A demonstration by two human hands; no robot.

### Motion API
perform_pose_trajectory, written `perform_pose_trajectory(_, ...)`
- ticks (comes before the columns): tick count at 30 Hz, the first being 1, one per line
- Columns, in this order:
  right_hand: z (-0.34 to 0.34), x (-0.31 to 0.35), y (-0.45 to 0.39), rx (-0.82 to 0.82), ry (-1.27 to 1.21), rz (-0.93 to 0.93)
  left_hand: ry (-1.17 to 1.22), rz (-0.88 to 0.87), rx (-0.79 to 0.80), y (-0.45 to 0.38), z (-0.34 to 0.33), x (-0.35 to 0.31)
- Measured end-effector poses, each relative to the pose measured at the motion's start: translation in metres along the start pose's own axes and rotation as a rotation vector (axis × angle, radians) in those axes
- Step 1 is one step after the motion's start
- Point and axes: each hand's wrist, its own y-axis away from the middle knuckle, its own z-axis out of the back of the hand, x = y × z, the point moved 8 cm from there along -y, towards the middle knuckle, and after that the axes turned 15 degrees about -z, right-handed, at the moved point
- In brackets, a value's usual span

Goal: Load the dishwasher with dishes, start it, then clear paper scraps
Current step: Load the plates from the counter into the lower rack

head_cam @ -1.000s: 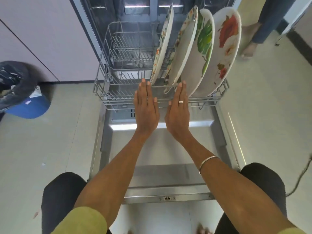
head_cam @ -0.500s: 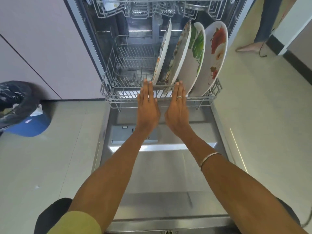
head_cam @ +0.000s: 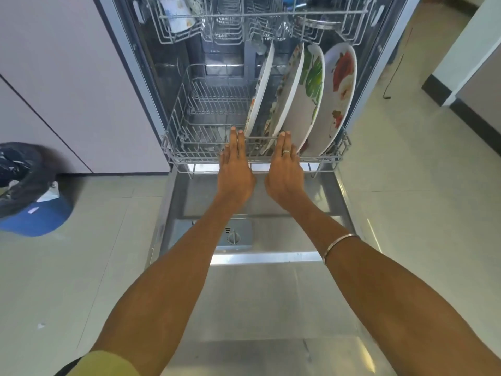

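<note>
My left hand point(head_cam: 235, 169) & right hand point(head_cam: 285, 169) are both flat, fingers straight, gripping nothing, palms pressed on the front rail of the lower rack point(head_cam: 173, 147). Flat palms because, I judge, this is a push, rack going into the dishwasher point(head_cam: 146, 77). Four plates point(head_cam: 339, 99) stand on edge just beyond my right fingertips, leaning left in the tines so water reaches both faces. Door point(head_cam: 271, 294) lies open under my forearms. Upper rack point(head_cam: 271, 14) above my hands w/ cups. Bin point(head_cam: 32, 191) well off to my left.
</note>
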Motion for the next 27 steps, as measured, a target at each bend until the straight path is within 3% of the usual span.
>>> perform_pose_trajectory(22,0.015,0.031,-0.134,0.014,0.105,0.017,0.113,0.053,0.126,-0.125,-0.023,0.056)
perform_pose_trajectory(27,0.006,0.036,-0.139,-0.021,0.166,0.021,0.111,0.022,0.087,-0.125,-0.031,0.057)
